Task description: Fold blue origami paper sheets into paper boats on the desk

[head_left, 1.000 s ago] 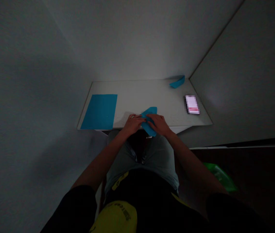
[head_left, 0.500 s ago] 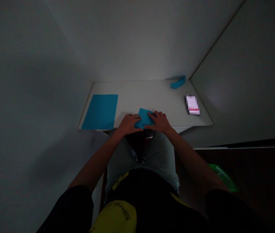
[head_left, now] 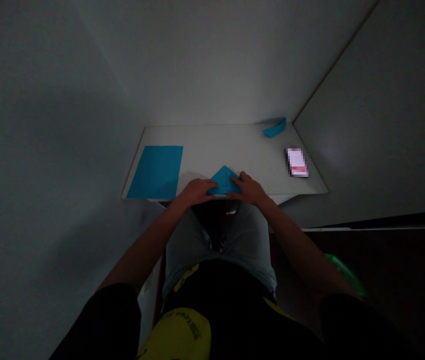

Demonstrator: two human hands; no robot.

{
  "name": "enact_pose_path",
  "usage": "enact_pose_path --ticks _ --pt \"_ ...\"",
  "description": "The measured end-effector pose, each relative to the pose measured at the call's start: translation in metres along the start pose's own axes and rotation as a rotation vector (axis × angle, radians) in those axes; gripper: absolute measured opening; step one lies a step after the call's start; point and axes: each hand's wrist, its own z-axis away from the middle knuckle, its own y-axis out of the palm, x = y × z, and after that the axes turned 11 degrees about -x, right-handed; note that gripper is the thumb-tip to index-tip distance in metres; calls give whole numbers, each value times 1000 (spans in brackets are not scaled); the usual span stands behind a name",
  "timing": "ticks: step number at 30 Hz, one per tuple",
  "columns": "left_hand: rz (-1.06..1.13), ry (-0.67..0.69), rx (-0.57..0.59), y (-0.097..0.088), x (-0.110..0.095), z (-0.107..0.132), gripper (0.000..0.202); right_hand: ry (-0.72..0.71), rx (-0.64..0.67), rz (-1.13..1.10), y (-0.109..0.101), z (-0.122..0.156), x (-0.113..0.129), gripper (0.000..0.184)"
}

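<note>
A folded sheet of blue paper (head_left: 225, 179) lies at the table's near edge, its peak pointing away from me. My left hand (head_left: 197, 191) grips its left corner, fingers on top and thumb along the near edge. On the opposite corner my right hand (head_left: 249, 190) is closed the same way, fingertips pressing on the paper. Parts of both lower corners are hidden under the hands.
A flat blue sheet (head_left: 156, 172) lies on the left of the white table (head_left: 212, 142). Toward the back right corner sits a folded blue paper boat (head_left: 275, 128). A phone with a blurred screen (head_left: 297, 162) rests at the right. Walls enclose the table.
The folded paper has turned from a tilted four-sided shape to a triangle with its peak away from me. Both hands have shifted slightly with it and keep hold of its sides.
</note>
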Motion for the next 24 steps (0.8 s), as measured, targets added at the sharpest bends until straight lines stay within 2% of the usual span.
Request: enact_pose_path --ticks 6,11,17,19,21,24 --pt "91 -37 -5 -3 5 -6 36 -3 7 -97 -2 -4 -13 68" --pt "156 -56 12 -7 10 -8 37 -54 19 -188 -7 -9 -29 57" --pt "164 -69 26 -3 18 -9 41 -100 14 -191 -7 -8 -33 75" --pt "166 -56 38 0 21 -8 49 -106 20 -190 -5 -8 -34 79" --pt "169 -51 56 1 23 -8 58 -115 29 -196 -4 -8 -35 81" --pt "183 -40 72 1 25 -7 55 -126 43 -210 -3 -9 -38 79"
